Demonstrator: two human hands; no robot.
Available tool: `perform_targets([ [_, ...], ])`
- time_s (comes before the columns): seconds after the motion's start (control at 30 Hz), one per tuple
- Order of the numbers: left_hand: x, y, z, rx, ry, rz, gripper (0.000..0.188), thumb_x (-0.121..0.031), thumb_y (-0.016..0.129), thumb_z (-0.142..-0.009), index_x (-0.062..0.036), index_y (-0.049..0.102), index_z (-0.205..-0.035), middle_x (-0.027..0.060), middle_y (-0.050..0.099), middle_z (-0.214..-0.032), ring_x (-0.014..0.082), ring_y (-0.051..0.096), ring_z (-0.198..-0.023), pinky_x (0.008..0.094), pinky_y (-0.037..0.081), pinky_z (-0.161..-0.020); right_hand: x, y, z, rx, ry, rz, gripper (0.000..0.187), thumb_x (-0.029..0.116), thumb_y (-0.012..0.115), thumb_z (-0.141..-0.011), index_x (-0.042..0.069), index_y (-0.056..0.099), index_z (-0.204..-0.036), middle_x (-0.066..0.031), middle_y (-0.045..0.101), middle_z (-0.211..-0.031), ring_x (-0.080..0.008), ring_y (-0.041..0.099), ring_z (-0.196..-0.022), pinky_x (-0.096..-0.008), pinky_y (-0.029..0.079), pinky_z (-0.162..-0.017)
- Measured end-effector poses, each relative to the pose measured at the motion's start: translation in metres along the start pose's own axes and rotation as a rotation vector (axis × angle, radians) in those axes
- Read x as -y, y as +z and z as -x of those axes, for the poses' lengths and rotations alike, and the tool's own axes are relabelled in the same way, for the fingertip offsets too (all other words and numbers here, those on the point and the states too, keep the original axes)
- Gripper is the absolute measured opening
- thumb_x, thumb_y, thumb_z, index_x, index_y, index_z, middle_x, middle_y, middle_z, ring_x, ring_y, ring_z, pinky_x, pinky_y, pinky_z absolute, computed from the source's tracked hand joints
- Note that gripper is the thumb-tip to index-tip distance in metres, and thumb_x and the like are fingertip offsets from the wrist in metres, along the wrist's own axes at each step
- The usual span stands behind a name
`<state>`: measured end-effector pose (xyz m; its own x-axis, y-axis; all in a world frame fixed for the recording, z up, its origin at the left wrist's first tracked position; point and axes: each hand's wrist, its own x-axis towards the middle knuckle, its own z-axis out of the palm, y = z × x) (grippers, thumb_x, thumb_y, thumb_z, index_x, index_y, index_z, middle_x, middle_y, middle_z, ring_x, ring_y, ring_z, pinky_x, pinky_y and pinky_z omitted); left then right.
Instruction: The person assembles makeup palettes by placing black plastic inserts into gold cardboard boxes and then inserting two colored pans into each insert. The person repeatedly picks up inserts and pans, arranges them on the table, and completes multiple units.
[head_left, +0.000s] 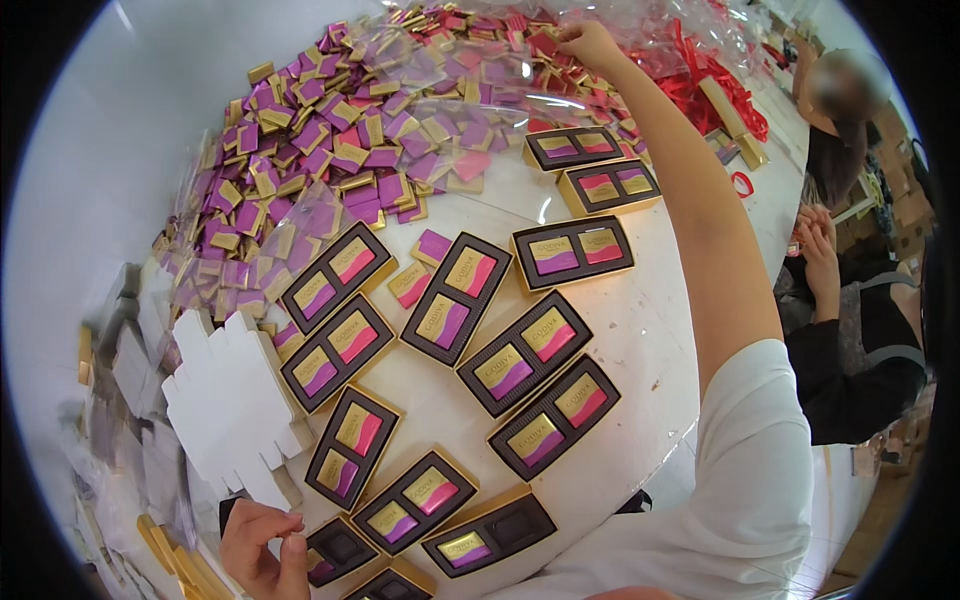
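Note:
At the far side, my right hand point(592, 46) reaches over a pile of wrapped chocolates point(315, 130), its fingers closed on a red wrapped chocolate point(543, 42). My left hand point(258, 548) is at the near left with fingers curled in; what they hold, if anything, is hidden. Beside it lies a small gold-edged box point(340, 545) with one bare compartment. Another box point(490, 535) holds one purple-and-gold chocolate and has its other compartment bare. Several boxes, such as the middle one point(456, 300), hold one purple and one pink piece each.
Clear plastic film point(450, 75) covers part of the pile. Flat white cartons point(225, 400) are stacked at the left. Red ribbons point(690, 85) and gold box pieces point(730, 115) lie at the far right. Another person point(850, 330) sits at the right of the white table point(650, 310).

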<state>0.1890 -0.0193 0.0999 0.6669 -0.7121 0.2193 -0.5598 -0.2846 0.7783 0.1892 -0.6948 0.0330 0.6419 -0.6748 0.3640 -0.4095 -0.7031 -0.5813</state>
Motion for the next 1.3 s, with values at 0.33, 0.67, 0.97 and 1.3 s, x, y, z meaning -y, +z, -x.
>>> perform_targets([
  [0.33, -0.010, 0.018, 0.013, 0.170, -0.166, 0.670, 0.077, -0.056, 0.052, -0.085, -0.0056, 0.030, -0.139, 0.0249, 0.047, -0.119, 0.0349, 0.058, -0.090, 0.0414, 0.055, -0.063, 0.115, -0.054, 0.093, 0.571, 0.188, -0.887, 0.079, 0.023, 0.071, -0.079, 0.006, 0.023, -0.139, -0.0156, 0.060, -0.108, -0.0239, 0.063, -0.086, -0.0315, 0.053, -0.074],
  [0.67, 0.009, 0.046, 0.024, 0.425, -0.516, 1.922, 0.065, -0.059, 0.030, -0.091, -0.0084, 0.041, -0.131, 0.0180, 0.037, -0.140, 0.0325, 0.031, -0.132, 0.0560, 0.019, -0.107, 0.341, 0.024, 0.389, 0.325, -1.001, -0.355, 0.019, 0.004, 0.060, -0.079, 0.001, 0.057, -0.098, -0.0163, 0.052, -0.109, -0.0303, 0.059, -0.085, -0.0375, 0.050, -0.071],
  [0.97, 0.044, 0.038, 0.011, 0.450, -0.353, 2.058, 0.043, -0.035, 0.027, -0.099, -0.0065, 0.044, -0.125, 0.0146, 0.050, -0.124, 0.0314, 0.047, -0.118, 0.0502, 0.040, -0.099, 0.360, 0.052, 0.398, 0.438, -0.647, -0.895, 0.039, 0.000, 0.042, -0.088, 0.005, 0.046, -0.126, -0.0164, 0.050, -0.120, -0.0271, 0.057, -0.100, -0.0337, 0.047, -0.085],
  [1.3, 0.055, 0.033, -0.002, 0.333, -0.636, 2.021, 0.024, -0.024, 0.042, -0.093, -0.0037, 0.051, -0.101, 0.0121, 0.055, -0.099, 0.0268, 0.055, -0.088, 0.0302, 0.052, -0.064, 0.347, 0.025, 0.382, 0.605, -0.053, -1.436, 0.027, 0.009, 0.054, -0.088, 0.003, 0.052, -0.115, -0.0085, 0.065, -0.097, -0.0119, 0.059, -0.094, -0.0244, 0.046, -0.078],
])
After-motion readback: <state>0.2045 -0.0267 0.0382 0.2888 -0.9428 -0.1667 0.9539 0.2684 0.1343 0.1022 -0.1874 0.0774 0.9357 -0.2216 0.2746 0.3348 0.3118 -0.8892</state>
